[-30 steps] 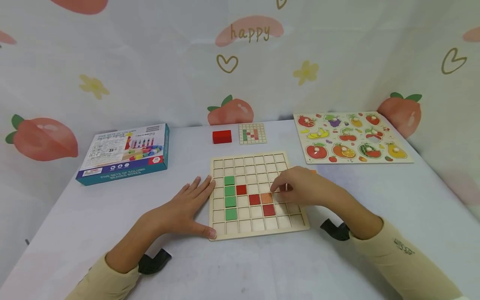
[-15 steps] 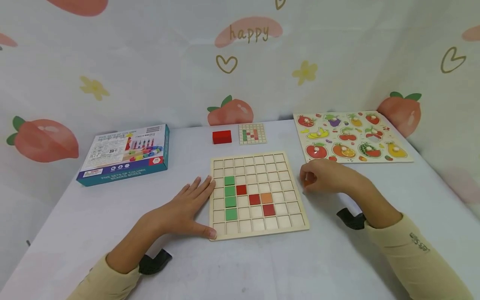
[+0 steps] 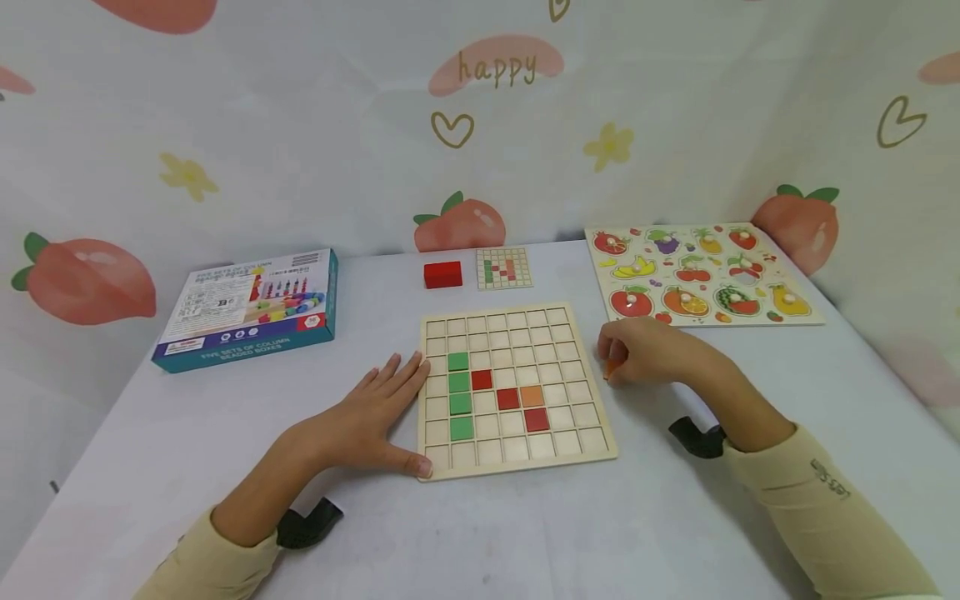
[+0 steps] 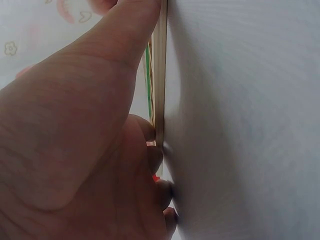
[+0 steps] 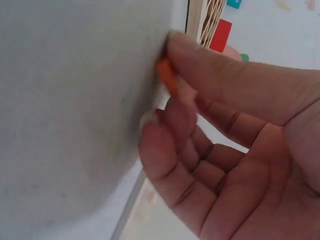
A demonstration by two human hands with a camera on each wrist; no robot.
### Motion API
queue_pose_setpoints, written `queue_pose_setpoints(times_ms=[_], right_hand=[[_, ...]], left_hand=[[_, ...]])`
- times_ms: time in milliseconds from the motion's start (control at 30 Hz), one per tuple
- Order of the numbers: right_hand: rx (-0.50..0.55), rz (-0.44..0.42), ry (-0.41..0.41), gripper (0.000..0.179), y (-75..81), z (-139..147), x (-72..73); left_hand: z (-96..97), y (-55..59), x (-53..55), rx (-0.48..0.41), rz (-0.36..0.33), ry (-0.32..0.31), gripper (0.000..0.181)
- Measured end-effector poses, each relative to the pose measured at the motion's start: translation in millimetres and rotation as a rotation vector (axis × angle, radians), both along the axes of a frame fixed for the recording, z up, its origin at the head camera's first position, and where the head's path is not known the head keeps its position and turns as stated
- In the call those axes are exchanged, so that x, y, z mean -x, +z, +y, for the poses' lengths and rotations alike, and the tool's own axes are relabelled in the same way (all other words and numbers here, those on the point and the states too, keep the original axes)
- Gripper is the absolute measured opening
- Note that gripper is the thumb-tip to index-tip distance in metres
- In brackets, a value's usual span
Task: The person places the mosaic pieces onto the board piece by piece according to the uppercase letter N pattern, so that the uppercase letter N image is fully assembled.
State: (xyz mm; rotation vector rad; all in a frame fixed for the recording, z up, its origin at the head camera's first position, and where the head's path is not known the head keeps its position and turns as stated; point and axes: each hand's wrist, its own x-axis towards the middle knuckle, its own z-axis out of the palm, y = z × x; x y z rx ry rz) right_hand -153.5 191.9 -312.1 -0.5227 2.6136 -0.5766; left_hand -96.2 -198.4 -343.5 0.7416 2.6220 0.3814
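A wooden grid board [image 3: 555, 448] lies flat on the table, with green tiles [image 3: 460, 403] in one column. Red tiles [image 3: 507, 399] and one orange tile [image 3: 531, 396] fill other cells. Along the board's left edge rests my left hand [image 3: 363, 425], fingers spread and straight, thumb at the near corner. To the right of the board, my right hand [image 3: 652, 352] pinches another orange tile [image 5: 167, 76] between thumb and fingertips, close to the table surface. The fingers partly hide this tile in the head view.
Behind the board lie a red block [image 3: 443, 274] and a small pattern card [image 3: 504, 268] with a coloured grid. A boxed bead set [image 3: 251, 310] lies at the back left. The fruit puzzle board [image 3: 705, 275] is at the back right, just beyond my right hand.
My right hand has moved off the board to the right, down to the table, and has taken hold of an orange tile there. My left hand has stayed in place.
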Motion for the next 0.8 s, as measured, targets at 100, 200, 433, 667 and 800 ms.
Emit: queue_pose_setpoints(times_ms=[100,200,433,667,800], right_hand=[[0.044,0.01,0.022,0.016,-1.2,2.3,1.8],[0.077,0.032,0.051,0.012,-1.1,2.8,3.1],[0.089,0.073,0.072,0.008,6.7,-3.6,1.9],[0.121,0.1,0.076,0.007,8.4,-12.9,1.3],[0.146,0.101,0.072,0.01,7.8,-17.3,1.7]], left_hand=[[0.2,-1.2,0.2,0.001,0.0,-0.001,0.131],[0.2,-1.5,0.3,0.004,-0.003,-0.001,0.131],[0.1,0.8,0.6,0.004,-0.001,-0.001,0.13],[0.7,1.3,-0.5,0.003,-0.009,0.001,0.13],[0.5,0.9,-0.3,0.007,-0.005,0.001,0.131]])
